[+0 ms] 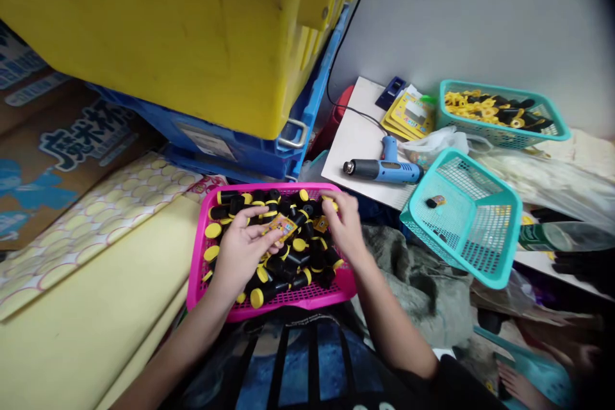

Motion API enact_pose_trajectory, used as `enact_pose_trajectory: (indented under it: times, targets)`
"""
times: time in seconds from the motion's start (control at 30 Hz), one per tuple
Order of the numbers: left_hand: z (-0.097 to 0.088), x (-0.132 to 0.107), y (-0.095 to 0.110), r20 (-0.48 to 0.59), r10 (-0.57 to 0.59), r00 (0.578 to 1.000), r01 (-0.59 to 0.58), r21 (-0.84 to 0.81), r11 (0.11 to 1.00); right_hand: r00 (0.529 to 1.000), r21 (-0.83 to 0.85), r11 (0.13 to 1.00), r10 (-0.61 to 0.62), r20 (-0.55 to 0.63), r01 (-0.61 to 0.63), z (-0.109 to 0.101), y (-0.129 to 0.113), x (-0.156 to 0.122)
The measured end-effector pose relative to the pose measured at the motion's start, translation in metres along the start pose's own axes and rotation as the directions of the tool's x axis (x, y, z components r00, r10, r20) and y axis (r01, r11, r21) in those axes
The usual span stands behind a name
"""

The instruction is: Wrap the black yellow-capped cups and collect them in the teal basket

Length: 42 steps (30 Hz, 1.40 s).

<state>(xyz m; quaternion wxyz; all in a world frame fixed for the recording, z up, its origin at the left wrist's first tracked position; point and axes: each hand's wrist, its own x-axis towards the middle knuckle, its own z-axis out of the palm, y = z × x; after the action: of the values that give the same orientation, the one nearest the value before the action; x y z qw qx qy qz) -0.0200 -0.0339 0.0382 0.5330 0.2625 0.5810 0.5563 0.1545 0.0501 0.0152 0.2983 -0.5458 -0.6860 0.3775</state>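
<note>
My left hand [243,246] is closed on a small yellow printed card [283,225], held between thumb and fingers above the pink basket [269,312]. Many small black cylinders with yellow caps [257,298] fill that basket, lying at all angles. At its far right corner my right hand [344,221] has its fingers curled round a yellow cap [330,204]; the rest of that piece is hidden. Another small yellow card [321,224] lies on the cylinders between my hands.
A blue heat gun [394,170] lies on the white table [350,141], near yellow printed cards [410,115]. A tilted turquoise basket [504,256] holds a few small pieces. Behind it, another turquoise basket [500,134] holds yellow and black parts. Yellow [192,32] and blue crates [211,144] stand ahead.
</note>
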Motion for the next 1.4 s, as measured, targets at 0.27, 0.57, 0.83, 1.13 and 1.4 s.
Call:
enact_pose_trajectory:
  times: [0.27, 0.57, 0.83, 1.13, 1.4]
  targets:
    - [-0.019, -0.010, -0.001, 0.014, 0.042, 0.999, -0.043, 0.077, 0.996, 0.992, -0.254, 0.966, 0.070, 0.104, -0.041, -0.014, 0.018, 0.027]
    - [-0.024, -0.012, -0.004, -0.031, 0.047, 0.998, -0.043, 0.119, 0.992, 0.883, 0.583, 0.763, -0.035, 0.468, -0.279, -0.019, -0.023, -0.017]
    - [-0.024, -0.016, -0.004, 0.034, 0.117, 0.993, -0.121, 0.234, 0.965, 0.843, 0.478, 0.811, 0.034, 0.537, -0.337, -0.009, -0.019, -0.018]
    - [-0.011, -0.021, -0.001, 0.168, -0.004, 0.986, -0.008, 0.072, 0.997, 0.916, 0.640, 0.747, -0.110, 0.385, -0.179, 0.019, -0.017, -0.039]
    - [-0.008, -0.022, -0.010, 0.122, -0.016, 0.992, 0.011, 0.043, 0.999, 0.843, 0.739, 0.504, -0.038, 0.537, -0.448, 0.052, -0.005, -0.050]
